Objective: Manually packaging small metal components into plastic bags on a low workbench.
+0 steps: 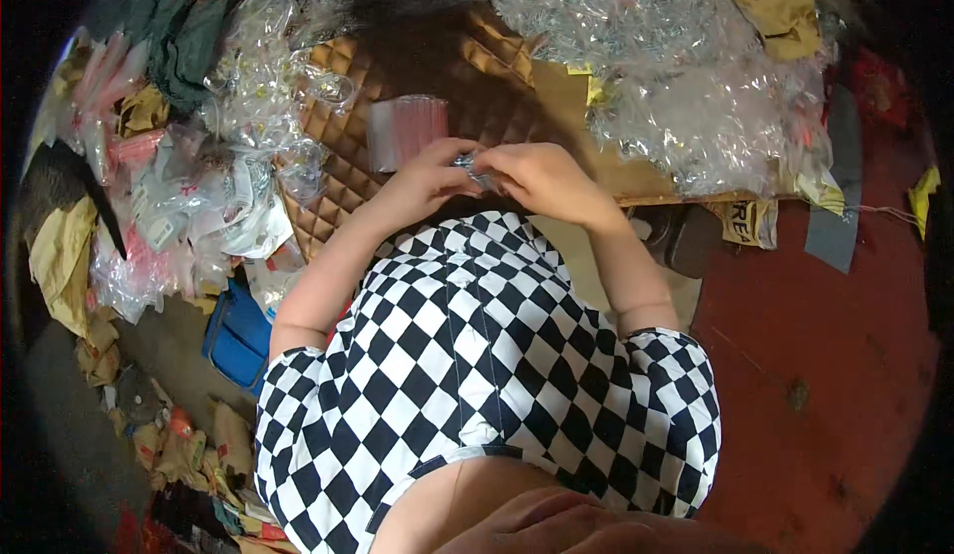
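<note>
In front of my chest, my left hand (429, 178) and my right hand (542, 178) meet with their fingers closed on a small, shiny silvery-blue piece (471, 167). Fingers cover most of it, so its exact kind is unclear. Just beyond my left hand lies a flat stack of clear plastic sleeves (409, 125), reddish-pink over much of its width. Beneath the stack is a brown quilted cover (343, 161).
Heaped clear packets with silvery contents (686, 77) fill the far right. On the left are piles of clear and pink plastic bags (179, 196). A blue bin (238, 330) stands at lower left, near paper scraps (189, 450). Red floor (795, 385) extends at right.
</note>
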`<state>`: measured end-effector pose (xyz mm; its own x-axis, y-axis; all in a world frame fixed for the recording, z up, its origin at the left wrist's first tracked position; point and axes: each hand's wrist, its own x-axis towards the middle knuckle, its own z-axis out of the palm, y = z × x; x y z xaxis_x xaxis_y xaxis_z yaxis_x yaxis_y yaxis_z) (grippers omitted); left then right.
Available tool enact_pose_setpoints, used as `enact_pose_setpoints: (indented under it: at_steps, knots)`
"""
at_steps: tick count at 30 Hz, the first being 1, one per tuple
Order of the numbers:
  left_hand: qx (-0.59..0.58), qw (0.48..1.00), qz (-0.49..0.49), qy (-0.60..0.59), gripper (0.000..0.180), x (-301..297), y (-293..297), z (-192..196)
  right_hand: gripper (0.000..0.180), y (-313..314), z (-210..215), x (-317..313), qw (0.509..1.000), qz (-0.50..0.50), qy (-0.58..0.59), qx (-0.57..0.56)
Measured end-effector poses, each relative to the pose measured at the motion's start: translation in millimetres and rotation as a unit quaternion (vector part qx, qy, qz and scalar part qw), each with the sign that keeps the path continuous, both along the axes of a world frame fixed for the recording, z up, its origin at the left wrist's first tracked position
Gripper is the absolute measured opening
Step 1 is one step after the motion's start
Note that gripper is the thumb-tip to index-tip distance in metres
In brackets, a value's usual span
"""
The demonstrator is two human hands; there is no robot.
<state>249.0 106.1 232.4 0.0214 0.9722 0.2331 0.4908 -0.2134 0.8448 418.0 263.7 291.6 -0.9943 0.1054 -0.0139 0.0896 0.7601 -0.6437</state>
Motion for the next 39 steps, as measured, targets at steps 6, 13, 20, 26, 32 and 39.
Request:
enact_pose_setpoints:
  at_steps: [6,13,20,26,32,39]
  knots:
    - [0.051,0.999,-0.004,0.011,0.02,0.4,0.5,23.3,0.041,-18.9,11.8,4.1,0.997,-0.028,0.075,0.014]
    - [0.007,0.999,0.03,-0.038,0.027,-8.7,-2.0,36.3,0.036,-37.1,-12.9,10.8,0.981,-0.153,0.098,-0.062]
    - [0.131,0.984,-0.082,0.09,0.023,-2.3,15.1,68.0,0.021,-12.6,22.6,16.0,0.993,0.1,-0.06,0.006]
    - [0.123,0.959,-0.059,0.247,0.028,-13.1,27.9,73.2,0.014,6.0,37.5,33.9,0.988,0.053,0.057,0.13]
    - [0.095,0.946,0.198,0.238,0.049,-26.5,37.6,36.2,0.008,61.6,9.9,60.8,0.925,-0.216,0.145,0.277]
    - [-0.103,0.911,0.253,0.309,0.07,-21.3,-49.9,-89.0,0.029,137.5,-103.5,156.3,0.823,-0.505,0.089,0.243]
